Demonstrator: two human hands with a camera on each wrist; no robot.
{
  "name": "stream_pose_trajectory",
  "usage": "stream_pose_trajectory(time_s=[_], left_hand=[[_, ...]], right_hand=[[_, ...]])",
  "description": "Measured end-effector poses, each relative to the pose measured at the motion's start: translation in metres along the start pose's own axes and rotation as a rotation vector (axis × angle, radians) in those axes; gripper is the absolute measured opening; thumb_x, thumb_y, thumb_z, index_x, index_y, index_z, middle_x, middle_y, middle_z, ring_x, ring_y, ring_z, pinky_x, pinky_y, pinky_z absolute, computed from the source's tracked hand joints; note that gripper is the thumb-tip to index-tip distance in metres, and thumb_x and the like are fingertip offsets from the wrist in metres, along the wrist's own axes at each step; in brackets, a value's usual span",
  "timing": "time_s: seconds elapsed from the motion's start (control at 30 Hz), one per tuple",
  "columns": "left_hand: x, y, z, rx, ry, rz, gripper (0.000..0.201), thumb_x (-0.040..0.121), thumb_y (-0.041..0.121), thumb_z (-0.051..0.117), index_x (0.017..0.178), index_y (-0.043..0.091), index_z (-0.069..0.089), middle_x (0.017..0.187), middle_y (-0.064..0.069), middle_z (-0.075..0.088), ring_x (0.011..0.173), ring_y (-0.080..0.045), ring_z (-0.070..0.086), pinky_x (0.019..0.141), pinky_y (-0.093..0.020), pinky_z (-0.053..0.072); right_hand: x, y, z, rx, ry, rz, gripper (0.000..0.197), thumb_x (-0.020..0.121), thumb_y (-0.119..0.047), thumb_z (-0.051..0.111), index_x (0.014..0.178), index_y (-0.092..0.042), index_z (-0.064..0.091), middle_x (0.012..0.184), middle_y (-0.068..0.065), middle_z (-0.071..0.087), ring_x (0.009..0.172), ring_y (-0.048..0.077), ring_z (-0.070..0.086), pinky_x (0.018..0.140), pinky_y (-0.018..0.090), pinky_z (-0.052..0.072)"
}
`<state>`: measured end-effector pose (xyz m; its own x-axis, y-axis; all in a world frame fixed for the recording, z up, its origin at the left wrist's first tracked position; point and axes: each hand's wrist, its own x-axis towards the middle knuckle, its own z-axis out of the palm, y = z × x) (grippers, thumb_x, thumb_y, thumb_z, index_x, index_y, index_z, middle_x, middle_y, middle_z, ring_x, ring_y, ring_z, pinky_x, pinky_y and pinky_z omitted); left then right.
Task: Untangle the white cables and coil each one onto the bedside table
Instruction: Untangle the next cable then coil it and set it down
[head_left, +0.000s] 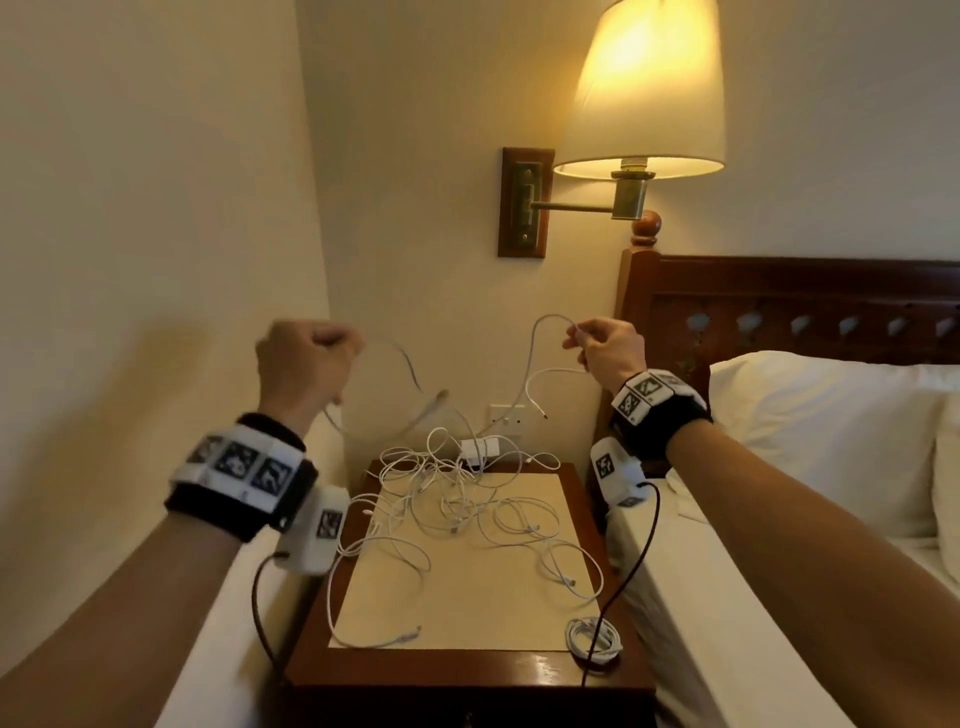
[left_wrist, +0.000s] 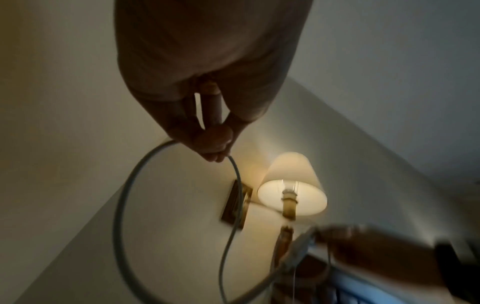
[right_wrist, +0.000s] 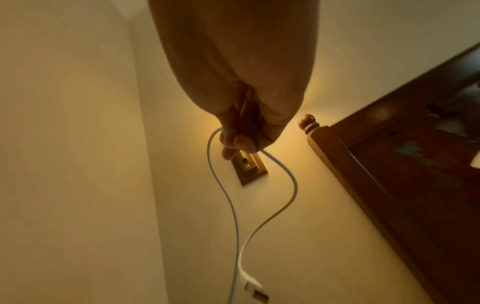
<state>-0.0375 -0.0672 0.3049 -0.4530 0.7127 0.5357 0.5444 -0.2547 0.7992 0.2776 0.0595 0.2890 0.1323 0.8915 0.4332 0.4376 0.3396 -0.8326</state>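
Observation:
A tangle of white cables (head_left: 457, 499) lies spread over the wooden bedside table (head_left: 415, 670). One finished white coil (head_left: 594, 640) rests at the table's front right corner. Both hands are raised above the table. My left hand (head_left: 306, 358) grips a looped white cable (left_wrist: 122, 195) that hangs down towards the tangle. My right hand (head_left: 602, 345) pinches a white cable (right_wrist: 283, 205) near its end; its plug (right_wrist: 255, 290) dangles below the fingers.
A white charger block (head_left: 480, 451) sits at the table's back edge. A lit wall lamp (head_left: 644, 93) hangs above, with a wall socket (head_left: 508, 415) behind the table. Beds flank the table on both sides; a dark headboard (head_left: 810, 306) and pillow (head_left: 831, 431) stand right.

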Motion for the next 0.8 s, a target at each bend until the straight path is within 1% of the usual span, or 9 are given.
stream_pose_trajectory(time_s=[0.03, 0.13, 0.2, 0.3, 0.43, 0.53, 0.57, 0.67, 0.8], left_hand=[[-0.014, -0.015, 0.009, 0.049, -0.051, -0.037, 0.012, 0.082, 0.026, 0.075, 0.089, 0.016, 0.078, 0.062, -0.005, 0.069, 0.042, -0.009, 0.059, 0.067, -0.028, 0.055], [-0.057, -0.067, 0.041, 0.168, -0.217, -0.122, 0.006, 0.08, 0.026, 0.077, 0.083, 0.021, 0.079, 0.075, -0.002, 0.074, 0.073, -0.015, 0.069, 0.078, -0.028, 0.055], [-0.088, -0.098, 0.063, 0.257, -0.38, -0.139, 0.01, 0.079, 0.028, 0.075, 0.07, 0.024, 0.078, 0.068, 0.003, 0.072, 0.07, -0.008, 0.064, 0.071, -0.023, 0.053], [-0.126, -0.133, 0.091, 0.324, -0.569, -0.188, 0.02, 0.081, 0.03, 0.071, 0.067, 0.017, 0.076, 0.062, 0.004, 0.07, 0.061, -0.005, 0.062, 0.064, -0.025, 0.053], [-0.156, -0.154, 0.116, 0.284, -0.583, -0.246, 0.009, 0.085, 0.022, 0.073, 0.079, 0.023, 0.08, 0.076, 0.011, 0.074, 0.077, -0.005, 0.068, 0.072, -0.023, 0.056], [-0.163, -0.159, 0.129, 0.182, -0.644, -0.259, 0.009, 0.09, 0.015, 0.069, 0.091, 0.016, 0.078, 0.076, 0.002, 0.072, 0.055, -0.01, 0.066, 0.053, -0.02, 0.053], [-0.162, -0.161, 0.132, 0.168, -0.654, -0.232, 0.01, 0.091, 0.014, 0.068, 0.093, 0.014, 0.077, 0.075, -0.001, 0.073, 0.051, -0.013, 0.065, 0.052, -0.022, 0.054], [-0.155, -0.165, 0.14, 0.157, -0.651, -0.186, 0.011, 0.092, 0.014, 0.066, 0.097, 0.012, 0.076, 0.08, -0.006, 0.073, 0.055, -0.016, 0.067, 0.062, -0.027, 0.058], [-0.139, -0.166, 0.148, 0.104, -0.698, -0.198, 0.029, 0.094, 0.007, 0.06, 0.119, 0.017, 0.069, 0.088, -0.006, 0.072, 0.063, -0.014, 0.066, 0.056, -0.022, 0.055]], right_hand=[[0.004, -0.01, -0.004, 0.011, -0.003, -0.014, 0.014, 0.098, -0.014, 0.056, 0.099, -0.011, 0.07, 0.089, 0.002, 0.074, 0.059, 0.008, 0.058, 0.055, 0.02, 0.047], [0.009, -0.034, -0.014, 0.058, -0.003, -0.013, 0.012, 0.097, -0.014, 0.058, 0.097, -0.011, 0.069, 0.088, 0.003, 0.074, 0.062, 0.01, 0.059, 0.056, 0.021, 0.05], [0.009, -0.045, -0.018, 0.085, -0.004, -0.018, 0.011, 0.097, -0.014, 0.058, 0.096, -0.012, 0.069, 0.089, 0.003, 0.074, 0.063, 0.01, 0.059, 0.058, 0.022, 0.052], [0.011, -0.054, -0.021, 0.111, -0.003, -0.029, 0.01, 0.097, -0.013, 0.058, 0.098, -0.012, 0.068, 0.09, 0.003, 0.073, 0.063, 0.009, 0.058, 0.059, 0.021, 0.052], [0.015, -0.056, -0.024, 0.115, 0.0, -0.044, 0.008, 0.097, -0.015, 0.059, 0.096, -0.015, 0.067, 0.092, 0.002, 0.074, 0.066, 0.01, 0.06, 0.063, 0.023, 0.053], [0.02, -0.055, -0.025, 0.11, 0.014, -0.06, 0.011, 0.097, -0.016, 0.058, 0.101, -0.013, 0.068, 0.092, 0.0, 0.074, 0.067, 0.009, 0.061, 0.064, 0.022, 0.054], [0.021, -0.055, -0.026, 0.117, 0.021, -0.07, 0.012, 0.097, -0.017, 0.058, 0.102, -0.012, 0.068, 0.092, 0.0, 0.074, 0.067, 0.009, 0.061, 0.065, 0.023, 0.055], [0.024, -0.057, -0.027, 0.136, 0.017, -0.083, 0.013, 0.097, -0.017, 0.058, 0.104, -0.011, 0.068, 0.093, 0.001, 0.075, 0.068, 0.01, 0.062, 0.067, 0.024, 0.056], [0.014, -0.037, -0.007, 0.025, -0.03, -0.041, 0.015, 0.098, -0.013, 0.056, 0.104, -0.007, 0.068, 0.09, 0.003, 0.073, 0.064, 0.011, 0.062, 0.06, 0.021, 0.055]])
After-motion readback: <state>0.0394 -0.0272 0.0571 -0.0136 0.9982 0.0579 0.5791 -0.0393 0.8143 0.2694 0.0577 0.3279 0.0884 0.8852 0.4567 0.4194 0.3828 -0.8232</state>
